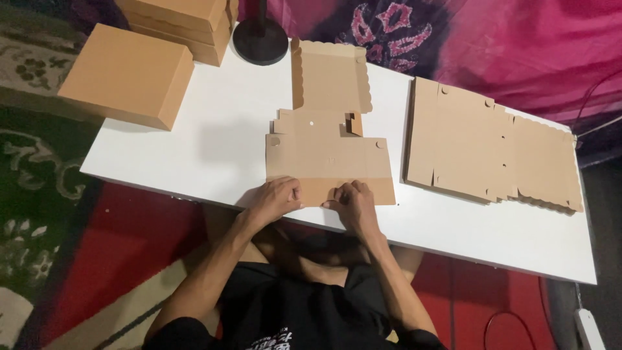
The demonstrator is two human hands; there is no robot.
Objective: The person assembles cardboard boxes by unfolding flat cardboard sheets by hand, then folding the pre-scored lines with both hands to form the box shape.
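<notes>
A flat die-cut cardboard blank [327, 159] is laid on the white table [220, 149], its near edge close to the table's front rim. The near flap [317, 191] of the blank is pressed down by both hands. The left hand [275, 199] is curled, knuckles up, fingers bent onto the flap. The right hand [353, 201] is likewise curled, just beside the left, fingertips on the same flap; nothing is lifted. A scalloped panel [330, 76] is seen at the blank's far end. To the right, apart from it, a stack of flat blanks [486, 146] is lying. At the far left, a folded box [126, 74] overhangs the table corner, with stacked boxes [184, 23] behind it and a black round base [260, 40] alongside.
</notes>
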